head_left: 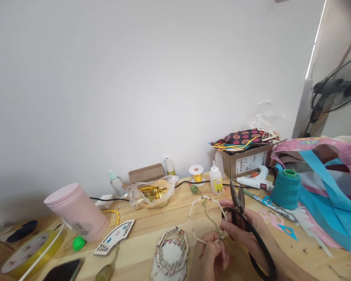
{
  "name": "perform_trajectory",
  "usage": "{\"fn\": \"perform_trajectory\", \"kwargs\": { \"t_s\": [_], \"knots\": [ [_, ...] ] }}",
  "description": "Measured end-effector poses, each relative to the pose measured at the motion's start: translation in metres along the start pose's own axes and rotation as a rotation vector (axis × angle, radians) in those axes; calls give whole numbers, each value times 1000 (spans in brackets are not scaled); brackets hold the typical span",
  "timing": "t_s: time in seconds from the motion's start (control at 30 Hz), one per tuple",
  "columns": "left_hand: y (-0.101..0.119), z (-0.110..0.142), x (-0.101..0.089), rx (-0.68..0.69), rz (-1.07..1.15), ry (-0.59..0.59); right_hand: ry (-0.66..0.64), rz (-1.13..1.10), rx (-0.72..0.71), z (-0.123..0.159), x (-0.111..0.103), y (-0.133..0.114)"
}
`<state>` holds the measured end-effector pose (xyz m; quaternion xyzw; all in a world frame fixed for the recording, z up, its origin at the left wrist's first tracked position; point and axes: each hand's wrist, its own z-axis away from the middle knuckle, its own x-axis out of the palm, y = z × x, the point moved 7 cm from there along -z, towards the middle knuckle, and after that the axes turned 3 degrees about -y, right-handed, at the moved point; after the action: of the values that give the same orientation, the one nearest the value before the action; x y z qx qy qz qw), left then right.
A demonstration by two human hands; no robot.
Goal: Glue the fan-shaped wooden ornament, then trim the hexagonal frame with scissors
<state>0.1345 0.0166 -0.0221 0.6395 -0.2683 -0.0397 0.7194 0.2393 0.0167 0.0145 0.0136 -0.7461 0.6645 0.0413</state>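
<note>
My left hand (212, 253) pinches the lower edge of a thin, pale octagonal frame (189, 214), where a green cord is also gathered. The cord (207, 212) runs up across the frame's opening. Black-handled scissors (238, 198) are held in my right hand (251, 234), blades pointing up and slightly parted. Thumb and fingertips of that hand also touch the frame's right side. Just left of my hands, a patterned lattice octagon (173, 230) lies on a whitish piece with a patterned edge (156, 273).
Behind my hands stand a glue bottle (215, 181) and a yellow thread spool (196, 176). At right are a glue gun (259, 179), teal thread cone (286, 189) and pink-blue bag (330, 168). A pink canister (78, 212), fan-shaped piece (114, 238) and yellow tape (29, 251) occupy the left.
</note>
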Motion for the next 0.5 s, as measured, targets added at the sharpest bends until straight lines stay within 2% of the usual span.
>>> {"fn": "perform_trajectory", "kwargs": {
  "t_s": [0.17, 0.3, 0.5],
  "knots": [
    [1, 2, 0, 2, -10, -2, 4, 18, 13, -2, -2, 5],
    [3, 3, -8, 55, -139, 95, 19, 2, 13, -1, -1, 3],
    [9, 6, -10, 81, -289, 118, 15, 22, -4, 3, 1, -2]
  ]
}}
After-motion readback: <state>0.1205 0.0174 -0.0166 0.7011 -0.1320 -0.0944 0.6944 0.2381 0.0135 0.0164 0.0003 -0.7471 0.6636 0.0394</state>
